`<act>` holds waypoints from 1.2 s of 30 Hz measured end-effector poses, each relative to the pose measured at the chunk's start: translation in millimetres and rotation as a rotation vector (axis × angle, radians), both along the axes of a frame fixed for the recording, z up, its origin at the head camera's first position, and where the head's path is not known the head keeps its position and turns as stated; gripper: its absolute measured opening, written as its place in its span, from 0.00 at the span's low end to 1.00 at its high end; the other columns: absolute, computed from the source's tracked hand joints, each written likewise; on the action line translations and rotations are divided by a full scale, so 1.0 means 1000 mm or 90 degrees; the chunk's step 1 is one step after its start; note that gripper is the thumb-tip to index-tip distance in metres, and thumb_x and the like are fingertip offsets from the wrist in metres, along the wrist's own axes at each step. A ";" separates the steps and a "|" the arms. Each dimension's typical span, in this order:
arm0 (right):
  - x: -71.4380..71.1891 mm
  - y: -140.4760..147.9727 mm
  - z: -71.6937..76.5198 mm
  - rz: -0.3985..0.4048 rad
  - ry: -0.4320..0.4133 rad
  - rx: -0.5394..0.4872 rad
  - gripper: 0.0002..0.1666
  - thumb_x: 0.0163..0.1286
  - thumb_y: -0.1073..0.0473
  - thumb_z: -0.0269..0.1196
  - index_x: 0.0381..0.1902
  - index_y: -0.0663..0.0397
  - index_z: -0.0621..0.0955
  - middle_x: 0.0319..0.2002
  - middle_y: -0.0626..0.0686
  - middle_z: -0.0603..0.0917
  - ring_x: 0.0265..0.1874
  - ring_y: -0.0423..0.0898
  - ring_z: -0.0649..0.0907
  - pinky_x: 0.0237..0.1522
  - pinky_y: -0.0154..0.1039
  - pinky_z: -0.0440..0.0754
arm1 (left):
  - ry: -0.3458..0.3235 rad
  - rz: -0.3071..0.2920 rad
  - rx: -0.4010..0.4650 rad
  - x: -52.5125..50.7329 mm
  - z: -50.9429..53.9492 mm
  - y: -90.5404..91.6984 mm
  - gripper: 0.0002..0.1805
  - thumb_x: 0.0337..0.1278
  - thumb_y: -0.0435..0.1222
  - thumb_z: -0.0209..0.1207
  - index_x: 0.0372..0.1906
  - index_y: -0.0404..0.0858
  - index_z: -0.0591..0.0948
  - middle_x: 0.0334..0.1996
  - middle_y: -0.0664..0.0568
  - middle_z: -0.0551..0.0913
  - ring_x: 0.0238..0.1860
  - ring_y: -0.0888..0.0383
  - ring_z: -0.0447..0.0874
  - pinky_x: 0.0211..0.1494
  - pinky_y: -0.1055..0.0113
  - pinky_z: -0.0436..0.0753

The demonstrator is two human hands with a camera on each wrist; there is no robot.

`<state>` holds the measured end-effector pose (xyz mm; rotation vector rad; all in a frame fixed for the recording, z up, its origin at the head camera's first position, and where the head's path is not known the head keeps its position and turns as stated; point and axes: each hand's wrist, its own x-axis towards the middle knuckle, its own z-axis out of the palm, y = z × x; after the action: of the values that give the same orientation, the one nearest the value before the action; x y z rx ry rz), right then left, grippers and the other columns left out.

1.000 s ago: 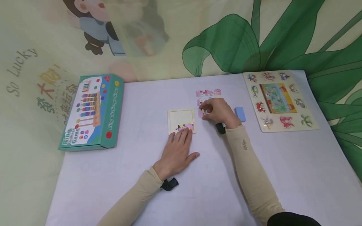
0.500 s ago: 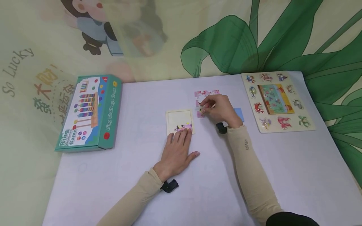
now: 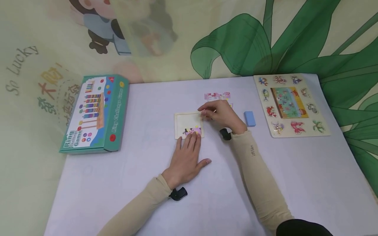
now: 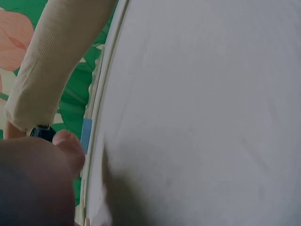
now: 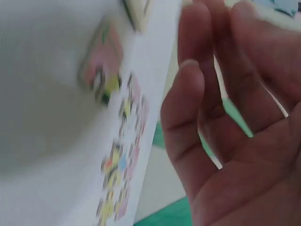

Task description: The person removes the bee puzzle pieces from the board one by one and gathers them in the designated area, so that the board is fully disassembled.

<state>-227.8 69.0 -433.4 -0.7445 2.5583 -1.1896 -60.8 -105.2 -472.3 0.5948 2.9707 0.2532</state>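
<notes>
A small wooden puzzle board (image 3: 178,120), pale with a raised rim, lies mid-table. A printed pink piece (image 3: 197,130) sits along its near edge. My left hand (image 3: 184,160) rests flat there, fingertips on the near rim and the thumb spread. My right hand (image 3: 220,114) hovers at the board's right edge, thumb and fingertips close together. Whether a piece is between them is hidden. Loose pink puzzle pieces (image 3: 217,95) lie behind this hand, partly covered by it. In the right wrist view, one blurred pink piece (image 5: 103,59) lies apart from the others, near the board corner (image 5: 137,12).
A blue block (image 3: 249,118) lies right of my right hand. Farther right is a wooden board (image 3: 267,126) with sea-animal pieces. At the left stands a green Ring Challenge Game box (image 3: 116,114). A printed cloth wall (image 3: 165,70) borders the table's back.
My right hand has moved left from above the loose pieces to the board's right edge, uncovering the blue block. My left hand stays on the board's near rim.
</notes>
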 end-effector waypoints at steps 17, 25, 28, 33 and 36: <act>0.021 -0.045 -0.007 0.146 -0.047 0.100 0.11 0.79 0.57 0.65 0.45 0.56 0.91 0.29 0.49 0.87 0.26 0.41 0.79 0.37 0.37 0.77 | -0.007 0.006 -0.033 0.012 0.002 0.005 0.55 0.75 0.67 0.48 0.85 0.28 0.50 0.86 0.36 0.48 0.87 0.43 0.45 0.85 0.44 0.56; 0.025 -0.053 -0.011 0.140 -0.018 0.141 0.06 0.73 0.54 0.71 0.40 0.50 0.90 0.30 0.46 0.88 0.32 0.42 0.82 0.42 0.40 0.79 | 0.007 0.000 -0.037 0.013 0.002 0.005 0.56 0.74 0.68 0.49 0.84 0.28 0.52 0.86 0.36 0.49 0.87 0.43 0.45 0.85 0.43 0.56; 0.026 -0.054 -0.012 0.139 -0.018 0.153 0.08 0.72 0.52 0.72 0.41 0.50 0.87 0.30 0.46 0.88 0.32 0.42 0.83 0.43 0.42 0.80 | 0.018 -0.004 -0.032 0.012 0.002 0.005 0.56 0.73 0.68 0.50 0.84 0.29 0.53 0.86 0.37 0.50 0.87 0.43 0.47 0.84 0.43 0.56; 0.026 -0.055 -0.012 0.138 -0.011 0.151 0.10 0.71 0.53 0.73 0.42 0.51 0.85 0.33 0.48 0.87 0.36 0.44 0.84 0.45 0.43 0.81 | 0.023 -0.005 -0.027 0.012 0.002 0.004 0.55 0.73 0.68 0.50 0.84 0.29 0.54 0.85 0.37 0.52 0.86 0.43 0.49 0.84 0.43 0.56; 0.026 -0.055 -0.010 0.134 -0.011 0.148 0.10 0.70 0.54 0.74 0.41 0.51 0.84 0.34 0.48 0.87 0.37 0.45 0.84 0.45 0.43 0.80 | 0.027 -0.006 -0.031 0.012 0.002 0.004 0.55 0.73 0.68 0.50 0.84 0.29 0.54 0.85 0.37 0.52 0.86 0.44 0.49 0.84 0.43 0.56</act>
<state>-201.8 13.9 -443.6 -0.9146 2.4745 -0.8147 -49.2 -101.0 -469.9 0.6168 3.0043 0.1682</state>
